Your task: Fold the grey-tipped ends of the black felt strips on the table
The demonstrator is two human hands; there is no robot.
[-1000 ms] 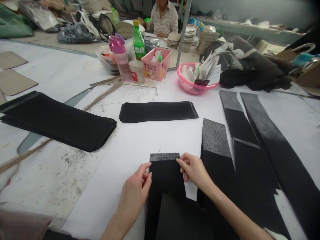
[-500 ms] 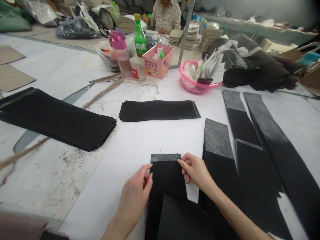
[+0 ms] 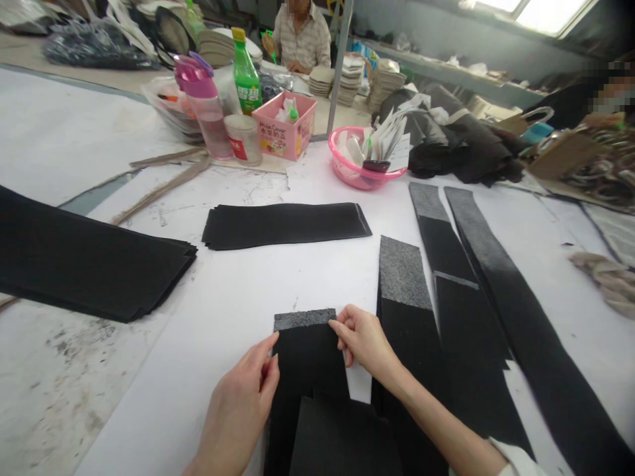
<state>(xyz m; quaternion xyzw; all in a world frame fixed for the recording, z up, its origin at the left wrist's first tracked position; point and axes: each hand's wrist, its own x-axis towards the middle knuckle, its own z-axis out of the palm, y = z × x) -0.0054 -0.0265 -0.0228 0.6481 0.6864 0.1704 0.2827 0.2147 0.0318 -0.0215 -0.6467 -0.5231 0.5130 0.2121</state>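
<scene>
A black strip (image 3: pixel 310 357) with a speckled grey band across its top end lies in front of me on white paper. My left hand (image 3: pixel 248 390) is at its upper left edge, thumb and index finger close to the border. At the upper right corner, my right hand (image 3: pixel 364 340) pinches the strip between thumb and fingers. Another black piece (image 3: pixel 342 439) overlaps the strip's lower part. To the right lie a black piece with a wide grey end (image 3: pixel 404 274) and longer black strips (image 3: pixel 496 264).
A black stack (image 3: pixel 288 225) lies beyond my hands, a larger one (image 3: pixel 89 258) at the left. Farther back stand a pink basin (image 3: pixel 367 177), a pink box (image 3: pixel 285 129), a green bottle (image 3: pixel 245 76) and a purple-topped bottle (image 3: pixel 208 116). A person (image 3: pixel 302 39) sits behind.
The view has turned to the right, so the table's contents appear shifted left. Both hands keep nearly the same places at the strip's top end.
</scene>
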